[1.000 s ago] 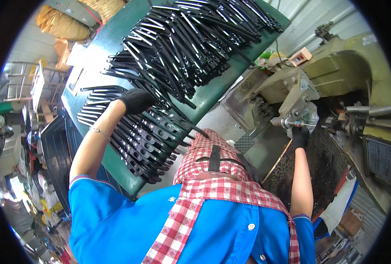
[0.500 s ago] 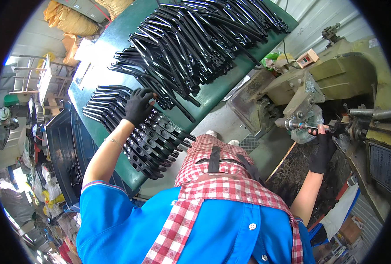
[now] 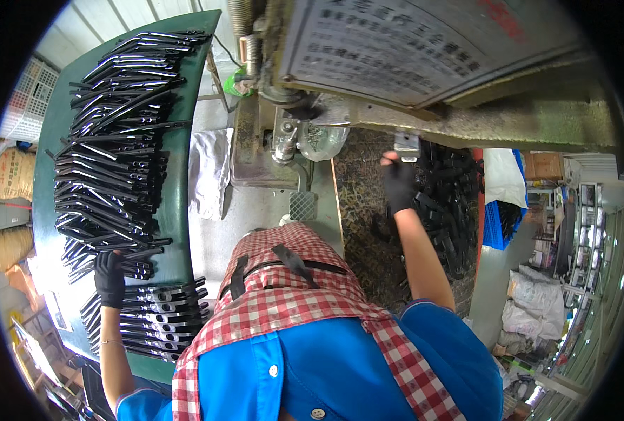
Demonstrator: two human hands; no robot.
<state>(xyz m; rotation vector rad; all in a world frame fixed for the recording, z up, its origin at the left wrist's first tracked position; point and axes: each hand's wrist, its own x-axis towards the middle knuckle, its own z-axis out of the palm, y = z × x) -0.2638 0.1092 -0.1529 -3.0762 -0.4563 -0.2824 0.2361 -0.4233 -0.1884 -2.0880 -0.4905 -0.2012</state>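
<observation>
My left hand (image 3: 109, 280), in a black glove with bare fingertips, rests over black bent tubes (image 3: 105, 223) on the green table (image 3: 175, 231). Its fingers point into the pile, and their undersides are hidden, so whether it grips a tube cannot be told. Just nearer me lies a neat row of black tubes with flat, holed ends (image 3: 163, 317). My right hand (image 3: 400, 185), gloved the same way, is raised over a dark work surface (image 3: 364, 210) beside a heap of black parts (image 3: 449, 203). Its fingertips are close to a small grey metal block (image 3: 407, 148); their grip is unclear.
A heavy green machine (image 3: 522, 116) with a printed plate crosses the top right. Its metal tooling (image 3: 284, 140) and a clear plastic bag (image 3: 322, 142) stand ahead. A foot pedal (image 3: 303, 206) is below. White cloth (image 3: 210, 172) lies beside the table; a blue crate (image 3: 496, 228) stands right.
My view has swung right. My right hand has left the machine's tooling and moved over the dark surface by the black parts. My left hand has shifted from the row's edge to the tube pile.
</observation>
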